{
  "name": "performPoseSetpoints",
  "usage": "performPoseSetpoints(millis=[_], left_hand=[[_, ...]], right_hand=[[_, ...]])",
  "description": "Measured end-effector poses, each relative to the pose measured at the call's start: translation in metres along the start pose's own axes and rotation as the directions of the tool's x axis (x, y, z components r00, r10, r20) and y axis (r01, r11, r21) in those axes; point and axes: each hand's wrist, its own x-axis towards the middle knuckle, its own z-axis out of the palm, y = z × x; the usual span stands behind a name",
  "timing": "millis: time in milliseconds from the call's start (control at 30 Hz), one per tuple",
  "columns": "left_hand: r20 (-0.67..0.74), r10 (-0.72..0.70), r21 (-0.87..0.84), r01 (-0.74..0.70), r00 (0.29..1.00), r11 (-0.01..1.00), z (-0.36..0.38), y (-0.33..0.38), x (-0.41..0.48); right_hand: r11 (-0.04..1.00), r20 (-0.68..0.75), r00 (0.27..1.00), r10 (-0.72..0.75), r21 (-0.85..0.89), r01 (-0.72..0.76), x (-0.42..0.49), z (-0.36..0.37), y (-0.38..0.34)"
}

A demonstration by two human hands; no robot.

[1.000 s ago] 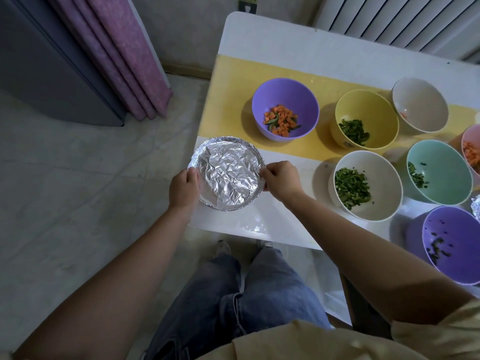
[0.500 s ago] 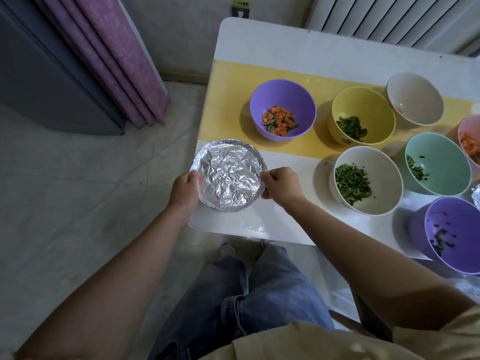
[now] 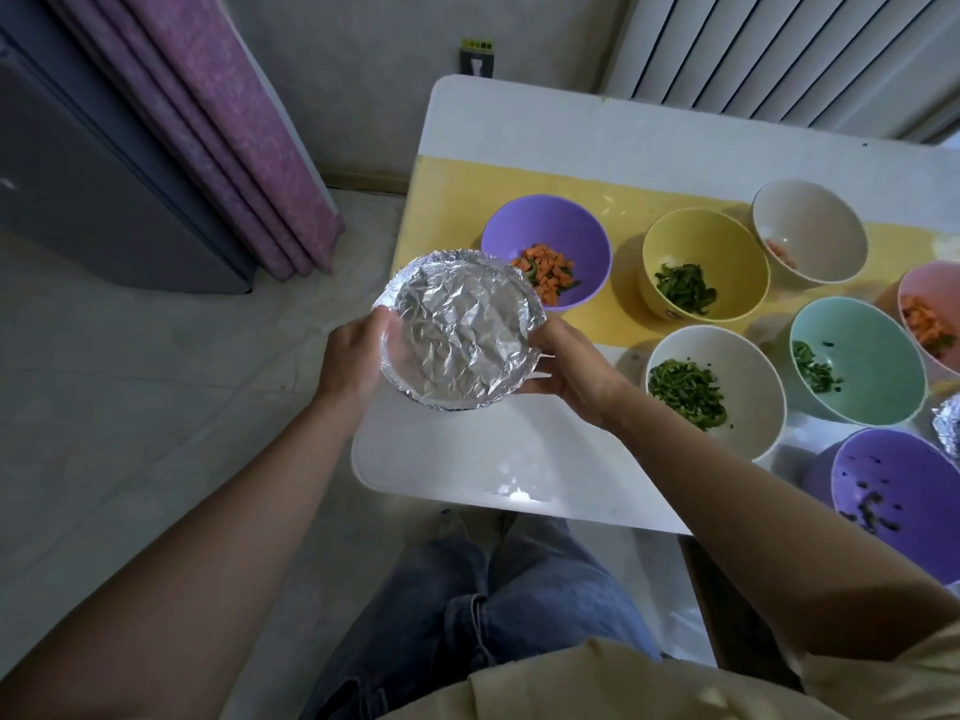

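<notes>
While tilted above near corner of glossy white table [image 3: 467, 459], clasped round silver foil-wrapped bowl [image 3: 457, 330] in curled left hand [image 3: 353, 356] and right hand [image 3: 576, 376]; risked slipping floorward off slick foil.

On the table [image 3: 467, 449] a purple bowl [image 3: 550, 226] holds diced carrot, and a yellow bowl [image 3: 717, 241] and a white bowl [image 3: 753, 366] hold chopped greens. A curtain [image 3: 218, 122] hangs at left.

foil-covered bowl [image 3: 457, 330] lifted, tilted toward camera
</notes>
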Motion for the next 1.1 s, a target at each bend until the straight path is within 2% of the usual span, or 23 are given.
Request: performPoseSetpoints(millis=[100, 267, 400, 467, 533, 600, 767, 933, 1100], left_hand=[[0.117, -0.083, -0.176, 0.103, 0.99, 0.979, 0.023, 0.028, 0.007], [0.172, -0.159, -0.25, 0.199, 0.972, 0.948, 0.073, 0.051, 0.023], [0.147, -0.189, -0.165, 0.212, 0.971, 0.963, 0.105, 0.055, 0.039], [0.099, -0.195, -0.038, 0.199, 0.976, 0.979, 0.114, 0.05, 0.051], [0.069, -0.251, 0.056, 0.248, 0.965, 0.967, 0.122, 0.038, 0.066], [0.078, -0.295, 0.085, 0.289, 0.952, 0.954, 0.129, 0.027, 0.079], [0.138, -0.279, 0.057, 0.274, 0.95, 0.96, 0.145, 0.039, 0.076], [0.114, -0.218, 0.209, 0.191, 0.969, 0.959, 0.126, 0.025, 0.085], [0.213, -0.272, 0.349, 0.187, 0.939, 0.918, 0.088, 0.024, 0.074]], right_hand=[[0.998, -0.099, 0.994, -0.043, 0.039, 0.047, 0.0, -0.027, -0.021], [0.993, -0.192, 0.979, -0.07, 0.08, 0.087, -0.003, -0.074, -0.052], [0.983, -0.249, 0.964, -0.093, 0.128, 0.128, -0.001, -0.112, -0.073], [0.98, -0.286, 0.954, -0.093, 0.146, 0.139, 0.003, -0.128, -0.081], [0.978, -0.303, 0.949, -0.088, 0.153, 0.139, 0.008, -0.14, -0.087], [0.979, -0.314, 0.946, -0.076, 0.157, 0.131, 0.013, -0.149, -0.091], [0.979, -0.327, 0.944, -0.037, 0.176, 0.099, 0.025, -0.158, -0.092], [0.976, -0.318, 0.946, -0.058, 0.181, 0.121, 0.037, -0.156, -0.099], [0.978, -0.314, 0.948, -0.056, 0.175, 0.116, 0.052, -0.141, -0.101]])
